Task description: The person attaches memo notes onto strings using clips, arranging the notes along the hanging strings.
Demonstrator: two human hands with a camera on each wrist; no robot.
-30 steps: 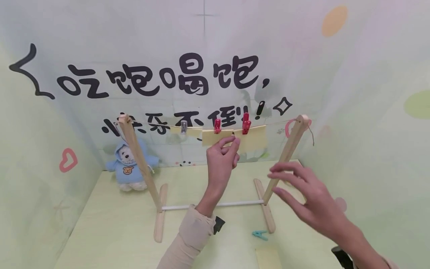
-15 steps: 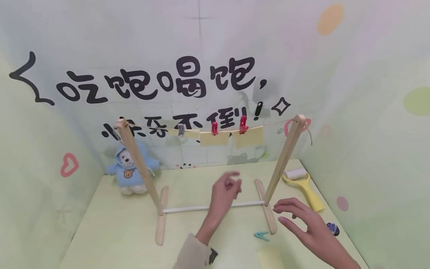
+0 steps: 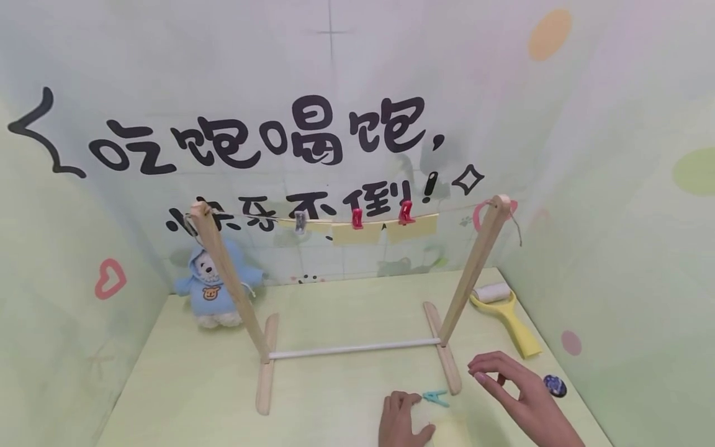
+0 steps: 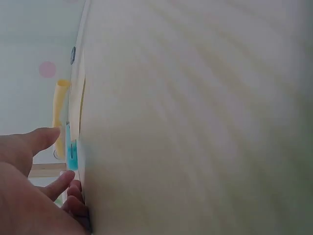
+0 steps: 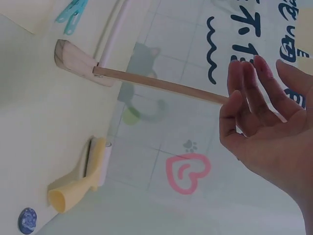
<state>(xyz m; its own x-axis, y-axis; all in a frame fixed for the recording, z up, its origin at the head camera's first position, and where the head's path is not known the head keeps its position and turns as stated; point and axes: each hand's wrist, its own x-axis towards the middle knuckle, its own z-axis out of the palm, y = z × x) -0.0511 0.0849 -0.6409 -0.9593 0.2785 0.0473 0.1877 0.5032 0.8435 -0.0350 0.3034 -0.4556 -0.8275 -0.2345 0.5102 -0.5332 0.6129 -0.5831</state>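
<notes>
My left hand [image 3: 402,422] is low over the table's front, its index fingertip right at one end of a teal clothespin [image 3: 436,398]. Beside its thumb lies a pale yellow sheet of paper [image 3: 451,431]. In the left wrist view, thumb and fingers stand apart with the clothespin [image 4: 72,149] just beyond them. Loosely bent and holding nothing, my right hand [image 3: 522,394] hovers to the right of the paper. On the string of a wooden rack [image 3: 477,273] hang yellow papers [image 3: 356,233], held by a grey clothespin [image 3: 300,222] and red clothespins [image 3: 357,218].
A plush bear in a blue hoodie [image 3: 215,295] sits behind the rack's left post. At the right edge lie a yellow lint roller [image 3: 511,316] and a dark blue round object [image 3: 555,385]. A white rod [image 3: 354,348] joins the rack's feet.
From the hanging papers, my left hand has come down to the table beside the teal clothespin. My right hand has lowered, uncovering the lint roller. A red clothespin at the right now sits tilted.
</notes>
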